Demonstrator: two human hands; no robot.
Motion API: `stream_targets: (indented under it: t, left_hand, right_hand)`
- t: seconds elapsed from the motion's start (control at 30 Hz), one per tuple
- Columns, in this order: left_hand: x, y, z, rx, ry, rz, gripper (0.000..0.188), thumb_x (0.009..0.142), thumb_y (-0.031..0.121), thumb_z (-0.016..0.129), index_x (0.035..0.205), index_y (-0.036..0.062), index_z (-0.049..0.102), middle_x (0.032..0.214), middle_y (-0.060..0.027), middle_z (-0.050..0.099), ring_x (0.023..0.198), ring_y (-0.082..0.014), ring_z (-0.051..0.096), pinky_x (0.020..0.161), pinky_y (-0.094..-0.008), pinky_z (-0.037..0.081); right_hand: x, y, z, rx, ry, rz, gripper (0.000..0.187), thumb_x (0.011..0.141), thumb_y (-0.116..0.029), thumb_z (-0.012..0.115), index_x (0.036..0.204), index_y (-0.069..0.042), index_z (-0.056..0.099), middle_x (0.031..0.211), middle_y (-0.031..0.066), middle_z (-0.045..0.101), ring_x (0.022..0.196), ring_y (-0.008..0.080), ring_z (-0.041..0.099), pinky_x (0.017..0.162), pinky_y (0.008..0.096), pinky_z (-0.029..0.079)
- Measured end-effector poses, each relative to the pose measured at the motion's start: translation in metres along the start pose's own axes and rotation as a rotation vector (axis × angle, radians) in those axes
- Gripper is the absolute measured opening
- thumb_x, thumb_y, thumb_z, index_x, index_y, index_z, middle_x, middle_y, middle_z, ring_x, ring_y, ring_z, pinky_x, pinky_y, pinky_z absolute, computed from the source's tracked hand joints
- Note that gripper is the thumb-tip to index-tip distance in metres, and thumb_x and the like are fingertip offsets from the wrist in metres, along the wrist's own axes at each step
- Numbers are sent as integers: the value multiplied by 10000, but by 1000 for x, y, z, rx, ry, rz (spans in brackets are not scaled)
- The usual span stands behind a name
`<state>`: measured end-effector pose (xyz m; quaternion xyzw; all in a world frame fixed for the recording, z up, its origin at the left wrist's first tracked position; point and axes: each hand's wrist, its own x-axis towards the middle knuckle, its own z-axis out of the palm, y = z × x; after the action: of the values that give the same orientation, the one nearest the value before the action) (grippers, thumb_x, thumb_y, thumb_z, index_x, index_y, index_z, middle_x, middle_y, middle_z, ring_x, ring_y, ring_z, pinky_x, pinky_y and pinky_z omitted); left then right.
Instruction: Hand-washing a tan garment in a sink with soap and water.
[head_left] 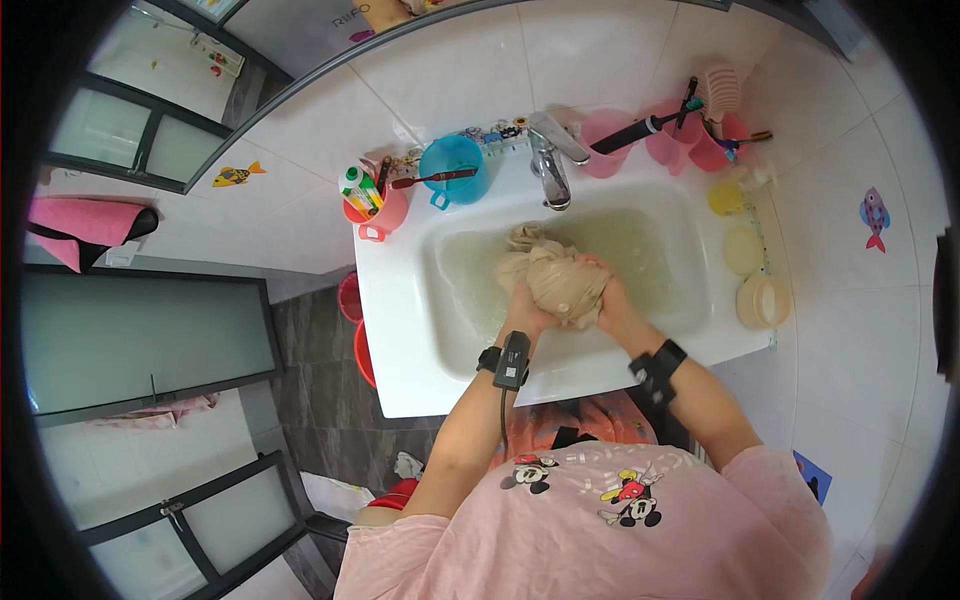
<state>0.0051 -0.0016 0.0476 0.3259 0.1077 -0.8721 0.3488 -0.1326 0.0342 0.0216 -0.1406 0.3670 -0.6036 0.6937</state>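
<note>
Over the water-filled white sink (400, 300), below the tap (550, 165), we see the left hand (524, 312) and right hand (612, 305) both closed around a bunched beige cloth (555, 275)

Behind the basin, a chrome tap (549, 160); left of it a blue cup (452, 170) with a toothbrush across its rim, then an orange-pink cup (380, 212) stuffed with tubes. Pink cups (690, 140) to the right. Round soaps (745, 250) along the right ledge. Fish stickers (238, 176) on white tiles.
</note>
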Motion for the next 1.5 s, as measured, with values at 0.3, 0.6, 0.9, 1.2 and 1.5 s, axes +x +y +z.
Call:
stream_targets:
  t: [0.3,0.6,0.9,1.2,1.5]
  left_hand:
    - [6,-10,-2,-31,-60,142,376,881,314,405,1168,74,445,1193,-104,484,1086,-261,479,911,-443,398]
    - [-19,-7,3,65,-515,6,415,875,383,408,1177,101,447,1152,-75,507,1055,-216,493,906,-377,403]
    - [-13,-34,27,208,37,198,355,908,287,355,1199,88,395,1181,-99,470,1106,-240,441,923,-365,379]
    - [-14,-15,3,254,114,182,334,866,196,435,1167,51,423,1146,-105,488,1056,-227,488,878,-368,428]
    - [-6,9,-31,215,-282,163,340,848,162,460,1164,39,437,1140,-86,501,1056,-202,489,873,-337,429]
  right_hand:
    - [-22,-23,31,-584,61,-190,499,745,-116,571,1202,-38,388,1084,106,501,981,217,504,809,288,439]
    - [-31,-28,69,-1187,-13,-617,365,684,-191,657,1010,-85,533,1119,103,488,1006,271,480,814,313,414]
    - [7,-33,58,-1165,230,-213,259,715,-263,601,846,-47,544,1052,163,489,972,367,451,819,442,373]
    - [-2,-17,66,-1265,249,-519,264,749,-248,567,877,-20,529,910,174,525,887,331,497,773,419,385]
    - [-31,3,88,-1423,289,-945,218,768,-234,556,866,-39,544,842,177,568,817,325,547,727,387,426]
